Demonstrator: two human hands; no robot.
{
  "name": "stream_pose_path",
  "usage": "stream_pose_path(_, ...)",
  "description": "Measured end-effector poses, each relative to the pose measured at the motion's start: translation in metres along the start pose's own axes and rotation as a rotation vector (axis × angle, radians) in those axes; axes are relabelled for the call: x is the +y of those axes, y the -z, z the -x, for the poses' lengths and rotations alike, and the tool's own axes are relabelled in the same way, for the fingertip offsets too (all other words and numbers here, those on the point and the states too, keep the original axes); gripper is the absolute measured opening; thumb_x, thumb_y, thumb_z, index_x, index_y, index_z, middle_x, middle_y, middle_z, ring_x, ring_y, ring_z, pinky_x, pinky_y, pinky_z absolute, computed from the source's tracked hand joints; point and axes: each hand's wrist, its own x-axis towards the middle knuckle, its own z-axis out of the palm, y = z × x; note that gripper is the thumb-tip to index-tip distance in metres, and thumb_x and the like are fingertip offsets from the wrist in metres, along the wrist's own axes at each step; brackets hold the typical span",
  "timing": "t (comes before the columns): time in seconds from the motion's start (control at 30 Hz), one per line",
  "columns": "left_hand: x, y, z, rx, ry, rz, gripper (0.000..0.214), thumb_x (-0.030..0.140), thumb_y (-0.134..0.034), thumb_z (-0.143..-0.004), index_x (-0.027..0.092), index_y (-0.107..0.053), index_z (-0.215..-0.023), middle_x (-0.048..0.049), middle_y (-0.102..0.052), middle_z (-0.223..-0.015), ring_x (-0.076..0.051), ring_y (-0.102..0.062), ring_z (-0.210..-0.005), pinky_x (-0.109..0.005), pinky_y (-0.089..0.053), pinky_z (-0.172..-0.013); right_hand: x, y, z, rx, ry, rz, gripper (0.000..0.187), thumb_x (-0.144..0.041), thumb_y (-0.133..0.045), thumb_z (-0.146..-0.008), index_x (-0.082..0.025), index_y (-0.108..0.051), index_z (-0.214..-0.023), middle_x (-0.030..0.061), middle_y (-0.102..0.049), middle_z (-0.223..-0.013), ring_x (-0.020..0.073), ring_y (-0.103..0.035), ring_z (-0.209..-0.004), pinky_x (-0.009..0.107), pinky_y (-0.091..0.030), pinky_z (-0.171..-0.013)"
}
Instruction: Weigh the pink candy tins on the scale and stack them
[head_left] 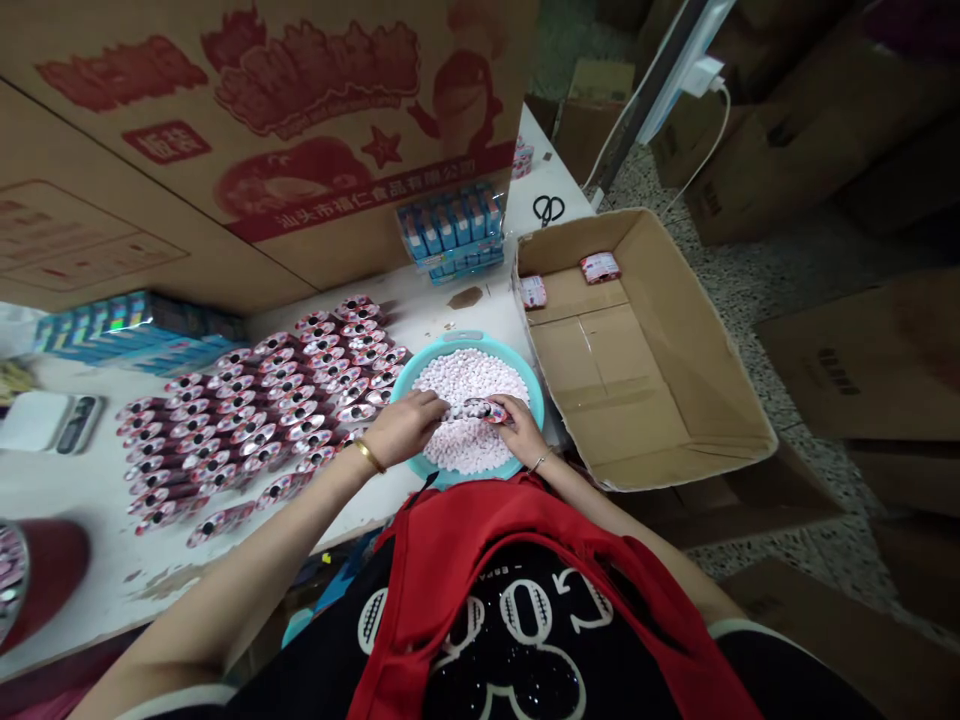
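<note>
A teal basin [525, 375] full of small pale pink candies [469, 385] sits on the white table in front of me. Both my hands are over it. My left hand [405, 425] pinches one end of a small printed tube pack [480, 408]. My right hand [517, 425] grips the other end, fingers closed round it. A gold bangle is on my left wrist. Several rows of the same pink and black tube packs [277, 400] lie side by side on the table left of the basin.
An open cardboard box [645, 370] with two small packets stands right of the basin. A large printed carton [247, 130] leans behind. Blue packs [450, 230], scissors [549, 208], a scale [56, 420] and a red container [37, 580] lie around. Cartons cover the floor at right.
</note>
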Motion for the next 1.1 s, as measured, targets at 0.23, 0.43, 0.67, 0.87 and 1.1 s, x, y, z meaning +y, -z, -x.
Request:
stream_pose_path(0.23, 0.053, 0.017, -0.020, -0.111, 0.115, -0.246, 0.027, 0.014, -0.031, -0.092, 0.016, -0.053, -0.107, -0.0095, -0.054, -0.099, -0.018, -0.055, -0.085, -0.032, -0.043, -0.074, 0.008, -0.008, 0.000, -0.007, 0.024, 0.009, 0.040, -0.012, -0.050, -0.074, -0.021, -0.058, -0.112, 0.0080, -0.059, -0.115, 0.0215, -0.052, -0.112, 0.037, -0.040, -0.100)
stream_pose_path(0.43, 0.008, 0.005, -0.004, -0.106, 0.241, -0.214, 0.023, 0.017, -0.035, -0.090, 0.016, -0.052, -0.105, -0.0082, -0.054, -0.096, -0.017, -0.056, -0.085, -0.030, -0.044, -0.073, 0.009, 0.008, -0.002, 0.067, -0.018, 0.029, 0.037, -0.013, -0.049, -0.075, -0.021, -0.057, -0.111, 0.0086, -0.057, -0.114, 0.0220, -0.052, -0.111, 0.038, -0.040, -0.099)
stream_pose_path(0.67, -0.028, -0.093, -0.015, -0.276, 0.282, 0.012, 0.018, 0.008, -0.043, -0.080, 0.014, -0.056, -0.093, -0.0104, -0.057, -0.095, -0.019, -0.059, -0.085, -0.030, -0.045, -0.076, 0.010, 0.018, -0.003, 0.167, -0.088, -0.046, 0.032, -0.027, -0.056, -0.081, -0.020, -0.054, -0.112, 0.0090, -0.058, -0.114, 0.0209, -0.056, -0.105, 0.035, -0.043, -0.096)
stream_pose_path(0.87, -0.001, -0.141, -0.056, -0.169, 0.185, 0.199, 0.032, 0.010, -0.041, -0.079, 0.016, -0.052, -0.108, -0.0100, -0.058, -0.105, -0.019, -0.056, -0.096, -0.031, -0.044, -0.086, 0.014, 0.015, -0.008, 0.176, -0.182, -0.147, 0.039, -0.035, -0.062, -0.078, -0.020, -0.053, -0.112, 0.0080, -0.059, -0.114, 0.0203, -0.058, -0.104, 0.035, -0.045, -0.095)
stream_pose_path(1.1, -0.013, -0.113, -0.028, -0.060, 0.117, 0.330, 0.026, 0.018, -0.041, -0.082, 0.016, -0.050, -0.106, -0.0062, -0.057, -0.096, -0.015, -0.054, -0.086, -0.029, -0.045, -0.080, 0.016, 0.019, -0.012, 0.176, -0.158, -0.126, 0.038, -0.035, -0.059, -0.079, -0.019, -0.051, -0.113, 0.0085, -0.060, -0.113, 0.0204, -0.058, -0.103, 0.033, -0.046, -0.093)
